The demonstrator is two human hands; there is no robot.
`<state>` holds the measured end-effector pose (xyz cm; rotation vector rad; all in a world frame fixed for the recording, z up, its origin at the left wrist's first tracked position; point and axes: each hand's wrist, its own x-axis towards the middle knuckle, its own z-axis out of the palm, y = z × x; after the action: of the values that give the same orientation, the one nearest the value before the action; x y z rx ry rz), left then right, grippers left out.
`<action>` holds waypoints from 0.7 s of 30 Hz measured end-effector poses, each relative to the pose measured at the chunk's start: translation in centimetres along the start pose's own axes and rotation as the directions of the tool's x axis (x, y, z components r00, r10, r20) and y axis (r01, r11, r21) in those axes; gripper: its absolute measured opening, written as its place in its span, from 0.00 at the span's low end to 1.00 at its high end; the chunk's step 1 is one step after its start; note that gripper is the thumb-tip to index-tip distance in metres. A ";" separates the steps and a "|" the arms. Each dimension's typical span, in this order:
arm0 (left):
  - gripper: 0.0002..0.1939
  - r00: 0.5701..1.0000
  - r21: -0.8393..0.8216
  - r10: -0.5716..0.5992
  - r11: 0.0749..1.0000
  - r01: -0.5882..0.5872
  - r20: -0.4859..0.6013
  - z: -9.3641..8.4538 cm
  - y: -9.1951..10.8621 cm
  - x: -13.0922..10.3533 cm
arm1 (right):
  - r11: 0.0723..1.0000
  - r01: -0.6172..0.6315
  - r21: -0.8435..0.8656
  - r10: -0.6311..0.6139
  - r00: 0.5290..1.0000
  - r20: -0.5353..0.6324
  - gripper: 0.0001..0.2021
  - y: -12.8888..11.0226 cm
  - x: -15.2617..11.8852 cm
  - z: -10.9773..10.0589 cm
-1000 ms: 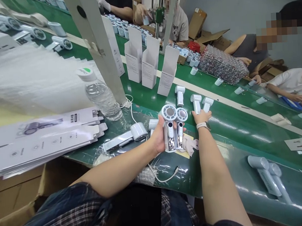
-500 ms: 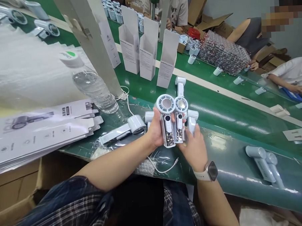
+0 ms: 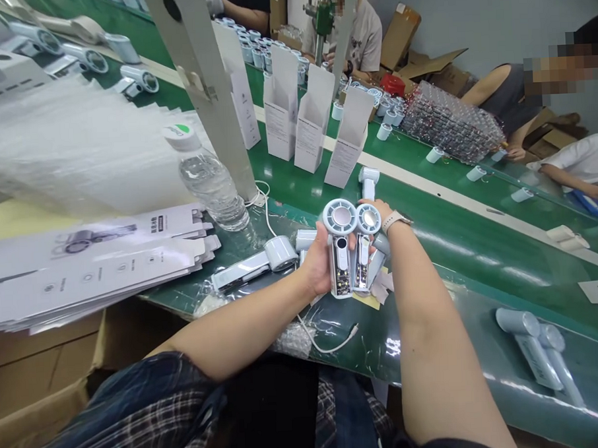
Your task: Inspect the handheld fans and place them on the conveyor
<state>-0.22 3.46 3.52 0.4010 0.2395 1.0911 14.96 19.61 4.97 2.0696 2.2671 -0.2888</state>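
Note:
My left hand (image 3: 319,266) is closed around two light-blue handheld fans, held upright side by side. The larger-looking fan (image 3: 341,268) and its neighbour (image 3: 363,267) both have round grilles and clear handles showing circuit boards. My right hand (image 3: 381,210) reaches past them to another handheld fan (image 3: 369,180) on the far side; most of its fingers are hidden behind the grilles. Behind the held handles, one more pale-blue fan is partly covered, with paper scraps (image 3: 381,290) beneath. To the left lies a fan (image 3: 254,264) on its side, near a white charging cable (image 3: 329,348).
A water bottle (image 3: 212,181) stands beside a metal post (image 3: 215,115). Flat printed cartons (image 3: 97,259) are stacked at left. Open white boxes (image 3: 312,131) line the green conveyor (image 3: 452,224). Two fans (image 3: 537,352) lie at right. Co-workers sit across the line.
My right hand has left the area beside the held fans and stretched forward to the far fan. Paper scraps now show below. The view has shifted, and my left hand keeps both fans.

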 end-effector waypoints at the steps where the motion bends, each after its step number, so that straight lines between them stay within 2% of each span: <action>1: 0.40 1.000 0.002 -0.003 1.000 0.003 0.004 0.1 0.0 0.0 | 1.000 -0.001 -0.005 0.001 1.000 0.022 0.18 0.3 0.0 0.1; 3: 0.40 1.000 0.003 -0.015 1.000 0.015 0.010 0.2 0.0 -0.2 | 1.000 -0.014 -0.015 0.015 0.998 0.063 0.16 1.7 -1.1 0.0; 5: 0.39 0.999 -0.007 -0.044 0.999 0.045 0.017 0.3 -0.1 -0.4 | 0.999 -0.033 -0.025 0.034 0.997 0.064 0.16 3.8 -3.5 -0.4; 7: 0.37 0.997 -0.023 -0.080 0.997 0.080 0.018 0.3 -0.4 -0.5 | 0.998 -0.063 -0.029 0.064 0.997 0.037 0.19 6.1 -7.0 -0.7; 10: 0.33 0.993 -0.012 -0.111 0.994 0.112 0.038 -0.1 -1.1 -0.6 | 0.995 -0.095 -0.023 0.095 0.995 0.011 0.22 8.4 -13.7 -0.3; 12: 0.30 0.992 0.023 -0.104 0.994 0.103 0.073 -0.4 -1.6 -0.7 | 0.997 -0.073 0.027 0.073 0.997 0.017 0.21 8.6 -18.5 0.8; 14: 0.29 0.989 0.084 -0.105 0.992 0.096 0.101 -0.5 -2.1 -1.1 | 0.966 0.030 0.257 -0.010 0.997 -0.079 0.20 7.3 -22.7 2.4; 16: 0.31 0.988 0.182 -0.117 0.978 0.097 0.105 -0.4 -2.6 -1.9 | 0.834 0.067 0.548 0.093 0.962 -0.259 0.20 4.9 -25.8 4.1; 17: 0.32 0.988 0.243 -0.121 0.965 0.094 0.099 -0.3 -2.8 -2.4 | 0.715 0.094 0.693 0.187 0.929 -0.318 0.22 3.4 -26.8 4.9; 18: 0.32 0.988 0.310 -0.126 0.946 0.092 0.094 -0.2 -2.9 -2.9 | 0.554 0.152 0.819 0.253 0.906 -0.339 0.25 2.0 -27.3 5.5; 20: 0.30 0.986 0.440 -0.138 0.894 0.083 0.094 -0.2 -2.9 -4.0 | 0.196 0.224 0.955 0.228 0.936 -0.267 0.31 -0.3 -27.5 6.0; 21: 0.28 0.985 0.488 -0.144 0.869 0.080 0.095 -0.3 -2.7 -4.4 | 0.077 0.218 0.973 0.194 0.954 -0.229 0.32 -1.1 -27.3 5.8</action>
<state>-0.08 -1.56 2.07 0.8942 0.4192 0.8775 16.10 -8.29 4.01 2.6169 2.4341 -2.3892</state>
